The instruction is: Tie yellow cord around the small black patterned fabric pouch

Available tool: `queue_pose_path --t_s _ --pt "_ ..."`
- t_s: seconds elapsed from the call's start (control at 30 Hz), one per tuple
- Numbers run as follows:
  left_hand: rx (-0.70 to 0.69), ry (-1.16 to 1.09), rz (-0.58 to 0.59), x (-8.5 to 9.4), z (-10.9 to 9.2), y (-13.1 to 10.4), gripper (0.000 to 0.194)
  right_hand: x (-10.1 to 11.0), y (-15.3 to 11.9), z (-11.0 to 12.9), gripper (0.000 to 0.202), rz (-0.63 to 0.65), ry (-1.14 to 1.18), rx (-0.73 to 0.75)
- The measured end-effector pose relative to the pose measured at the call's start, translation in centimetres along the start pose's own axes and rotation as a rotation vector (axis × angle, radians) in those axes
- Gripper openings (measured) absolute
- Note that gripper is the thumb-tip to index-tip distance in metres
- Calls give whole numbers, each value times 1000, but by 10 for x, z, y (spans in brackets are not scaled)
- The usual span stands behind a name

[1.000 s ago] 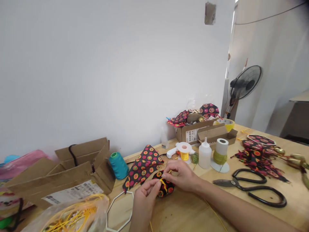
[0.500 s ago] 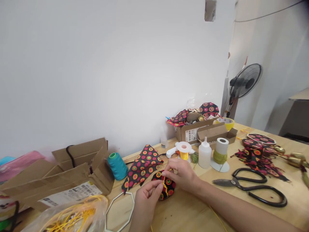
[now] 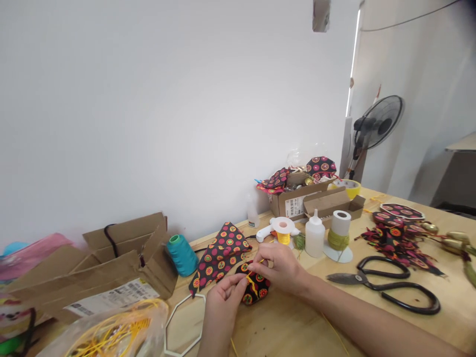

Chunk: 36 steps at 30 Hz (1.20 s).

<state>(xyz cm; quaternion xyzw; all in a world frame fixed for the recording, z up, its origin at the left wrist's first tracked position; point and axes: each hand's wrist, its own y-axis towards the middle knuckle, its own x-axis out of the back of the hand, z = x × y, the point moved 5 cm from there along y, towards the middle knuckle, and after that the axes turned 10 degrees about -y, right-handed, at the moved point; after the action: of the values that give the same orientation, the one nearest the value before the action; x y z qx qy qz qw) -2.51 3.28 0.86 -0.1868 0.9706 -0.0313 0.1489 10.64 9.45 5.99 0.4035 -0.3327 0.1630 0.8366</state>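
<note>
Between my hands, a black patterned fabric piece (image 3: pixel 256 292) with red and yellow motifs rests at the table's front. A yellow cord (image 3: pixel 254 286) lies across its face. My left hand (image 3: pixel 227 293) pinches the cord at its left side, thumb against forefinger. Just above and to the right, my right hand (image 3: pixel 274 263) is closed on the cord too, its fingertips a short way from the left ones. Behind them lies patterned cloth (image 3: pixel 225 248) in the same print. A white octagonal frame (image 3: pixel 166 325) is left of my left hand.
Black-handled scissors (image 3: pixel 385 282) lie right of my forearm. A white squeeze bottle (image 3: pixel 315 235), a green cord spool (image 3: pixel 338 240) and a yellow thread spool (image 3: pixel 283 233) stand behind. Leftward are a teal thread cone (image 3: pixel 182 255), a cardboard box (image 3: pixel 107 277) and a plastic bag of yellow cords (image 3: pixel 119 332).
The view has shifted slightly. Both hands keep their pinches on the yellow cord, with only a tiny shift of the fingers.
</note>
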Motion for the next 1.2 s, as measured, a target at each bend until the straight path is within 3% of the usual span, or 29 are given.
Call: queue_pose_path --t_s 0.1,0.2,0.27,0.47,0.57,0.7,0.93,1.2 --pt "2 11 7 3 3 3 21 -5 0 -7 30 73 107 -146" --pt "-3 19 23 3 4 4 21 -15 -2 -13 41 240 446 -363" --pt "-2 30 26 2 3 4 22 -17 -3 -9 42 331 616 -417" --pt "55 -22 52 -3 2 1 23 -17 -10 10 21 547 1032 -511" --pt "87 -99 54 -6 1 -2 26 -21 -11 13 22 573 992 -491" --pt "78 -129 62 -8 -4 -7 24 -28 -10 15 17 533 774 -317" --pt "85 -120 128 -11 -7 -12 32 -10 -8 23 20 163 163 33" --pt "86 -97 103 -12 -3 -6 37 -8 -8 26 30 115 75 189"
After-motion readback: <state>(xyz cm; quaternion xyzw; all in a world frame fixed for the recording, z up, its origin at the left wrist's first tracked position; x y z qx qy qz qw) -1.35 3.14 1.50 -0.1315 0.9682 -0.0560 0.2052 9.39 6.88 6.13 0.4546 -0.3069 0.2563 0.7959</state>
